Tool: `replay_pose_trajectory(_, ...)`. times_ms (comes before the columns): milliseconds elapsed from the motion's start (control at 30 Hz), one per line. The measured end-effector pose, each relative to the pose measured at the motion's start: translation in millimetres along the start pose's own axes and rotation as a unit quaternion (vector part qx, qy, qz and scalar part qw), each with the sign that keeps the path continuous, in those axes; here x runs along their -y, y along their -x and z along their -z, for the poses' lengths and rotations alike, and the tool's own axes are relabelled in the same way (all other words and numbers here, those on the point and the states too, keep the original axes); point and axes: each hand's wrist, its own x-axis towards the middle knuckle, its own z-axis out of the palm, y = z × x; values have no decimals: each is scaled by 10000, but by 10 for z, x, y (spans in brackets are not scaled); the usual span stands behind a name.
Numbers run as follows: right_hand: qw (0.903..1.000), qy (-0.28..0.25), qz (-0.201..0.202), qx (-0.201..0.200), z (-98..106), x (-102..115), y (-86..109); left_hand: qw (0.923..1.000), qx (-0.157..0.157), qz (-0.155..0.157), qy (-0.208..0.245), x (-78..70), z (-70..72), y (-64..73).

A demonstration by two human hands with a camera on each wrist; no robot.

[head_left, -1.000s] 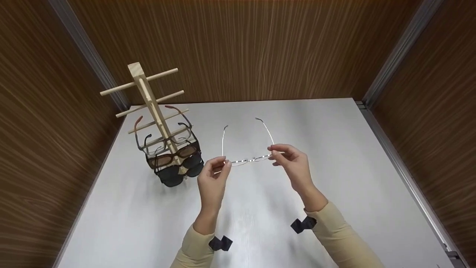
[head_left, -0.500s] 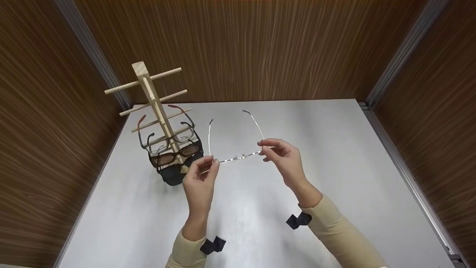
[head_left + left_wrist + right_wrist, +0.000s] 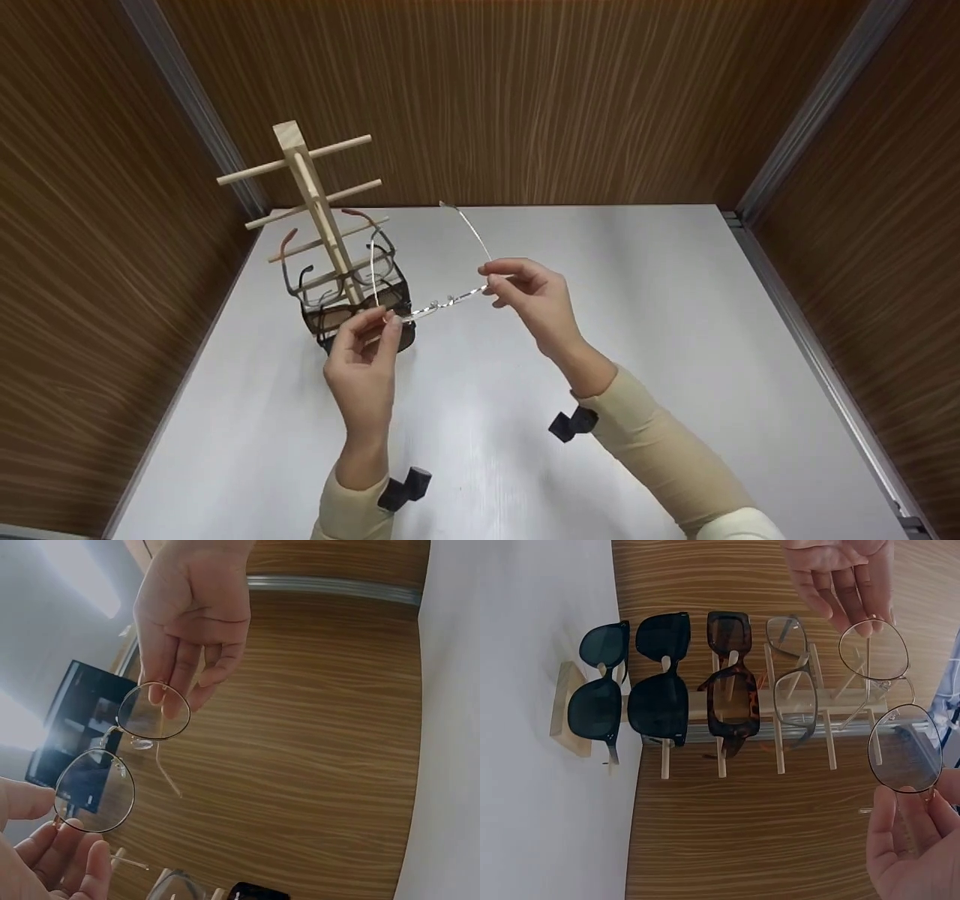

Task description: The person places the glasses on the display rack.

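A pair of thin metal-rimmed eyeglasses with round clear lenses is held in the air between my two hands, its temples unfolded and pointing away from me. My left hand pinches the left end of the frame between thumb and fingers. At the other end, my right hand pinches the frame near its hinge, slightly higher in the head view. A wooden eyewear rack stands at the left, partly behind the eyeglasses and left hand. Its upper two rows of pegs hold nothing.
Lower on the rack hang grey-framed glasses, tortoiseshell sunglasses and two black pairs of sunglasses. The rack's wooden base stands on the white table. Wood-grain panels enclose the back and sides.
Both hands have carried the eyeglasses leftward and a little away from me, toward the rack. The frame has become more tilted, and its left temple now overlaps the rack in the head view.
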Motion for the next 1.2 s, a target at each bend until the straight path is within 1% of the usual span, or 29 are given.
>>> replay_pose_trajectory(167,9999,-91,112,51,-108,31,-63,9992,-216,-300,123,-33,54,-61)
replay_pose_trajectory(433,9995,-289,59,150,-271,97,-166,9967,-508,-567,270,-141,134,-136)
replay_pose_trajectory(533,9990,-404,28,162,-327,116,-210,9960,-573,-672,99,-173,164,-161)
replay_pose_trajectory(700,9983,-531,23,245,-435,113,-277,9941,-746,-762,-218,-218,228,-215)
replay_pose_trajectory(833,9980,-553,-39,318,-526,101,-337,9929,-884,-751,-283,-235,281,-281)
replay_pose_trajectory(1000,9971,-661,-189,335,-617,106,-431,9925,-1003,-608,-341,-273,320,-371)
replay_pose_trajectory(1200,9965,-637,-338,428,-710,113,-540,9920,-1163,-299,-393,-427,327,-469)
